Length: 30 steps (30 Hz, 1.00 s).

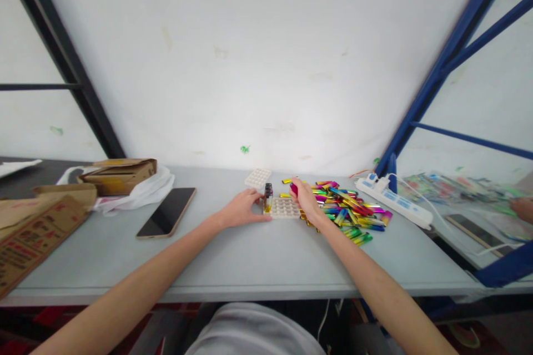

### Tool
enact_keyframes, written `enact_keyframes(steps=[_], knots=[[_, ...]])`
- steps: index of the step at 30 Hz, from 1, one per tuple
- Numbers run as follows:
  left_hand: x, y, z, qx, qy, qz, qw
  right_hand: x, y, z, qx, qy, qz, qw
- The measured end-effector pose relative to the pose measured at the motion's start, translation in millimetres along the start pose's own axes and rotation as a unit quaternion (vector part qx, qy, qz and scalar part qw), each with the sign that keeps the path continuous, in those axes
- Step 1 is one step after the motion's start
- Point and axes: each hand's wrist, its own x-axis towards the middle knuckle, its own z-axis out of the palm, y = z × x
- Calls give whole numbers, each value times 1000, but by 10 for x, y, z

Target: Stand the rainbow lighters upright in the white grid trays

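A pale tray (285, 208) with rows of round holes lies on the grey table. Several lighters (267, 198) with black tops stand upright at its left end. My left hand (244, 208) rests beside that end, thumb and fingers apart around the corner, near the standing lighters. Above the tray's right end, my right hand (305, 199) is closed on a dark pink lighter (293, 187). A pile of shiny multicoloured lighters (350, 206) spreads just right of my right hand. Behind the tray lies a second pale tray (258, 178).
A black phone (167, 212), a white plastic bag (152, 191) and cardboard boxes (45, 224) lie on the left. At the right is a white power strip (393, 200) with cables, beside a blue metal frame (441, 69). Another person's hand (522, 209) shows at the far right.
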Motion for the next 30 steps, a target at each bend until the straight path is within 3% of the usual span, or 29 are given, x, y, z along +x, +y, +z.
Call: enact_keyframes(steps=[18, 24, 27, 30], knots=[[-7, -9, 0, 4, 5, 5, 1000, 9, 12, 51, 33, 0, 27, 999], [-8, -1, 2, -3, 9, 3, 1000, 8, -27, -17, 38, -84, -65, 994], [-3, -9, 2, -10, 2, 0, 1000, -46, -103, -34, -34, -108, -131, 985], [2, -33, -12, -19, -14, 2, 1000, -122, -192, -36, -121, -94, -204, 967]])
